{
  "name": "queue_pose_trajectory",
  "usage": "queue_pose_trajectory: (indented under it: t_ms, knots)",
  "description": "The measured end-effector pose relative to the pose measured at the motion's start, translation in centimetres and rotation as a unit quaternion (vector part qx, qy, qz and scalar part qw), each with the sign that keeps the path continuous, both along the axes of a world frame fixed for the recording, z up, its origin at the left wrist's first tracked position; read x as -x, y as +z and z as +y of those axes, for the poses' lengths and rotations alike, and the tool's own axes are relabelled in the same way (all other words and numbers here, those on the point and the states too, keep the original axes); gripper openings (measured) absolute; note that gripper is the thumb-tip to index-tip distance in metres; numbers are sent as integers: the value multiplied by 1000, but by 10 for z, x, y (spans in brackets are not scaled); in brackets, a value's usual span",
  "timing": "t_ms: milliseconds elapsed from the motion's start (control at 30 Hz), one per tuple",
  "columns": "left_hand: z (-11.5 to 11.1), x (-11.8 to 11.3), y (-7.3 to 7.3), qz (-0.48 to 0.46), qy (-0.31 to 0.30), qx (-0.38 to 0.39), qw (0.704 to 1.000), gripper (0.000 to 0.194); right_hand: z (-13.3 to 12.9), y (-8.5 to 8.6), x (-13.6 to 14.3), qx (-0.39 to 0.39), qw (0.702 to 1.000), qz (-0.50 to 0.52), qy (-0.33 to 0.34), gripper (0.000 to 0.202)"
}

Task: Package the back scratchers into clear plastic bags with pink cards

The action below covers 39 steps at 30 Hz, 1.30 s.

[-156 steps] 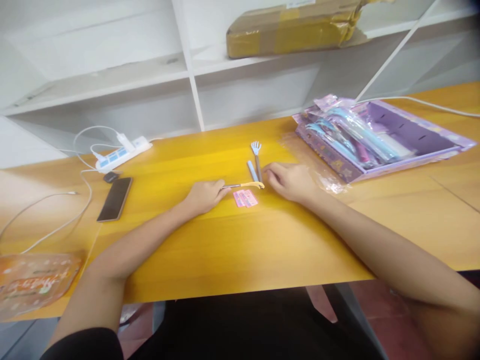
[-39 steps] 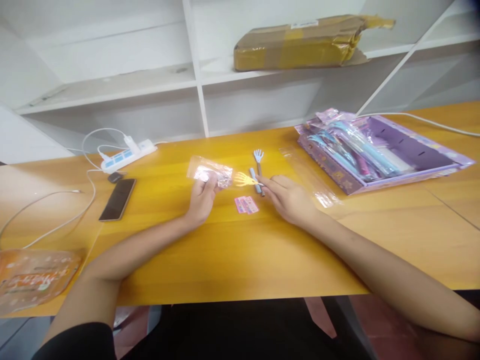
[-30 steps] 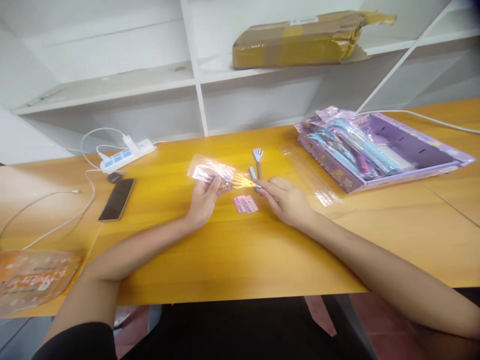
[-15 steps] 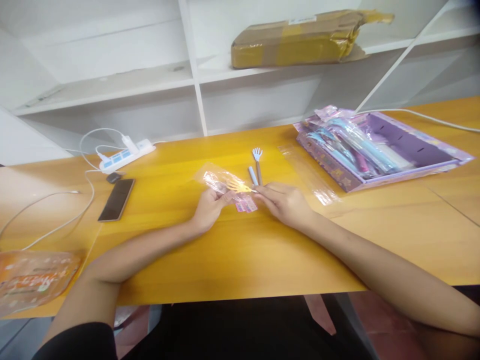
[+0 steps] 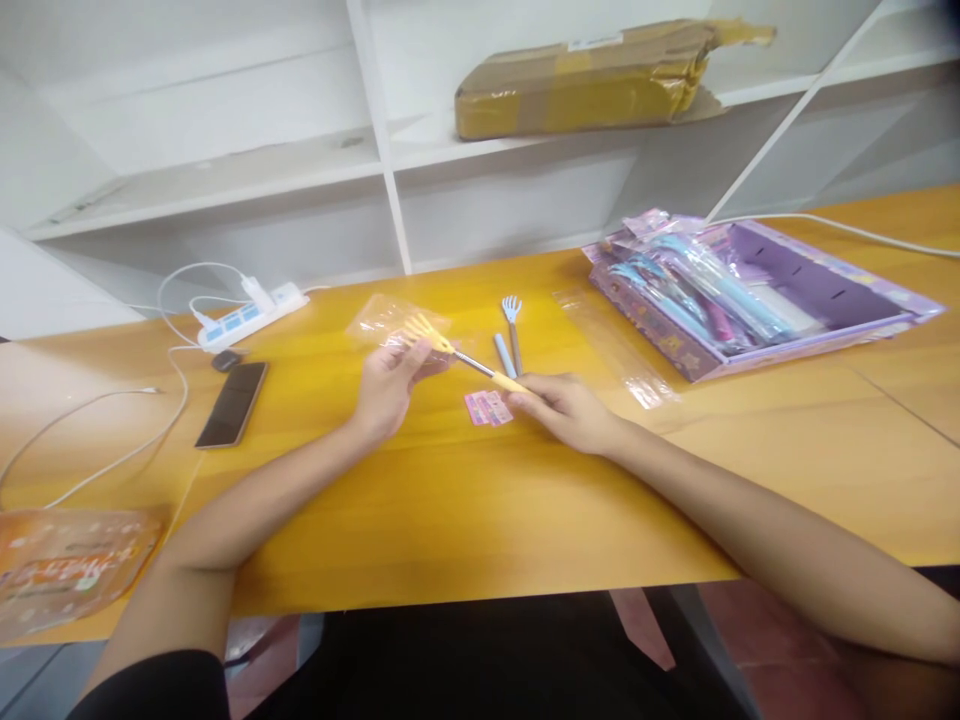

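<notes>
The orange pouch (image 5: 67, 570) is running off the left edge; print on the pink card (image 5: 488, 407) is blurring beyond reading.

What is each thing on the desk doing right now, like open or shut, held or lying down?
Yellow back scratcher: extended, claw end in the bag, handle held by the right hand.
Clear bag: open, held by the left hand.
Blue back scratcher: lying flat, untouched.
Purple box: open, partly filled.
Phone: screen dark.
Power strip: plug in.
</notes>
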State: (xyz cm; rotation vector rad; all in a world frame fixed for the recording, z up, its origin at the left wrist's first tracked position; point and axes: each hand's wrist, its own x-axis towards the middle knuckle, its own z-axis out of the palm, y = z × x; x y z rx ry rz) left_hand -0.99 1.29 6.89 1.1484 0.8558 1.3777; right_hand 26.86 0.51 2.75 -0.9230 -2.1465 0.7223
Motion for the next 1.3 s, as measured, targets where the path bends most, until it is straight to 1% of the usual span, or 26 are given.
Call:
queue_pose_trajectory:
  t_ms: [67, 167, 267, 333, 400, 467, 533, 633, 733, 833, 933, 1033, 1133, 1200, 1300]
  knots:
    - [-8, -4, -9, 41, -19, 1, 999, 42, -1, -1, 0, 4, 1000, 3, 4, 48]
    - [-19, -10, -24, 106, -51, -3, 993, 39, -4, -3, 2, 2, 999, 6, 33, 48]
    - [-24, -12, -34, 149, -78, 15, 986, 41, -6, -4, 6, 3, 998, 10, 56, 47]
    - [-22, -13, -36, 135, -95, 35, 986, 46, -6, -6, 8, 10, 999, 13, 45, 47]
    - [-18, -14, -35, 85, -107, 49, 989, 54, -5, -7, 9, 14, 1000, 21, 11, 45]
    - [-14, -14, -34, 36, -103, 55, 993, 61, -3, -7, 9, 12, 999, 34, -20, 44]
    - [-9, -13, -34, 26, -91, 52, 994, 64, -1, -6, 7, 6, 998, 43, -36, 43]
    - [-3, -9, -37, 69, -100, 33, 992, 67, 3, -4, 3, -1, 998, 40, -47, 43]
    - [-2, -6, -38, 144, -169, 18, 975, 69, 5, -1, -2, 1, 999, 26, -45, 43]
    - [-5, -6, -38, 199, -242, -4, 950, 69, 4, -1, -2, 8, 1000, 17, -18, 43]
    - [-10, -8, -40, 197, -263, -5, 945, 65, -1, -3, 3, 18, 999, 24, 18, 39]
    - [-11, -8, -45, 160, -255, 15, 953, 65, -6, -5, 9, 24, 999, 26, 35, 36]
    - [-9, -7, -49, 100, -230, 46, 967, 61, -8, -7, 10, 32, 998, 32, 44, 36]
    - [-8, -7, -50, 57, -200, 51, 977, 56, -7, -8, 9, 48, 997, 39, 49, 36]
    - [-6, -8, -47, 5, -137, 46, 989, 54, -5, -9, 9, 74, 994, 73, 44, 31]
